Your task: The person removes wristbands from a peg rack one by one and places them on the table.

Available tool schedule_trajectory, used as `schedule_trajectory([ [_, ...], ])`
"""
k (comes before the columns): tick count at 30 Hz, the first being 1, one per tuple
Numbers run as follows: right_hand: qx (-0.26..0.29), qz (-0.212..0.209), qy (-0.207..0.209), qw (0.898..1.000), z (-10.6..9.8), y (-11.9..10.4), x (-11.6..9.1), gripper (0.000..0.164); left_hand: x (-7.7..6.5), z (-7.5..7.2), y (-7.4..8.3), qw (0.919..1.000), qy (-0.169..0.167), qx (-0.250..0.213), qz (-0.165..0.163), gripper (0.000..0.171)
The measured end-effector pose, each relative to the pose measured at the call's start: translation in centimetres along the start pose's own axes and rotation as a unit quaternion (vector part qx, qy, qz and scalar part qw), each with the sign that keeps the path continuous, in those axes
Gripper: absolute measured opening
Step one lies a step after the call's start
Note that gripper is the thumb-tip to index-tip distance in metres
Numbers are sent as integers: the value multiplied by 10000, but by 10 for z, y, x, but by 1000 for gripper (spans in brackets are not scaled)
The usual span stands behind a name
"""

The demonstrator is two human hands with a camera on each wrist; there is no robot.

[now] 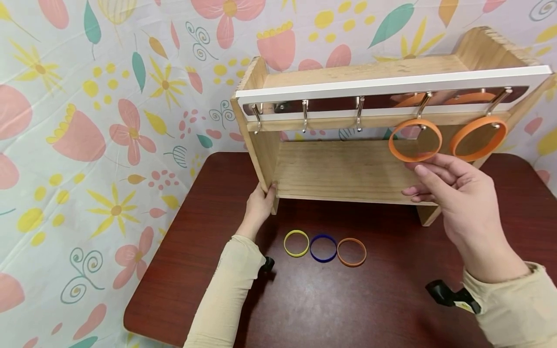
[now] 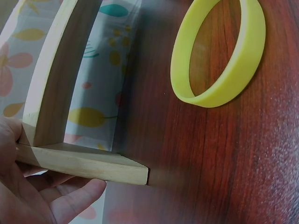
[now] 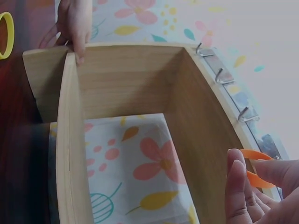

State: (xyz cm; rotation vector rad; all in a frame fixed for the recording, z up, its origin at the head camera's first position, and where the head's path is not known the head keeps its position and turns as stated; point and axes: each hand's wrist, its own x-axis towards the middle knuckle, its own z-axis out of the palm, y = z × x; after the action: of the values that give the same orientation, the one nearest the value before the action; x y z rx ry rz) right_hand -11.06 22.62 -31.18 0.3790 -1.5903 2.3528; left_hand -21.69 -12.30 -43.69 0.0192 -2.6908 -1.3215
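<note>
My left hand (image 1: 256,208) grips the left side of a wooden shelf rack (image 1: 339,166) near its lower board, thumb in front. In the left wrist view its fingers (image 2: 77,198) lie along the underside of the wood. Up at the right, my right hand (image 1: 465,198) pinches the lower edge of an orange silicone wristband (image 1: 393,146) between thumb and fingers. The top of this band overlaps the tip of the fourth hook (image 1: 423,107) from the left. A second orange wristband (image 1: 498,141) hangs from the hook at the far right.
Three empty hooks, one a metal hook (image 1: 305,116), line the rack's white front rail (image 1: 391,83). On the dark red table (image 1: 348,309) lie a yellow wristband (image 1: 297,255), a blue wristband (image 1: 323,261) and another orange wristband (image 1: 351,265). Behind hangs a flower-patterned cloth (image 1: 87,188).
</note>
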Motion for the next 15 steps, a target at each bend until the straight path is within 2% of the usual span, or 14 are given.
schedule_trajectory([
  [6,200,-107,124,9997,1,-1,2,22,0,0,1,10000,-14,14,-23,38],
  [15,131,-161,228,9995,5,-3,4,14,0,0,1,10000,31,25,-41,37],
])
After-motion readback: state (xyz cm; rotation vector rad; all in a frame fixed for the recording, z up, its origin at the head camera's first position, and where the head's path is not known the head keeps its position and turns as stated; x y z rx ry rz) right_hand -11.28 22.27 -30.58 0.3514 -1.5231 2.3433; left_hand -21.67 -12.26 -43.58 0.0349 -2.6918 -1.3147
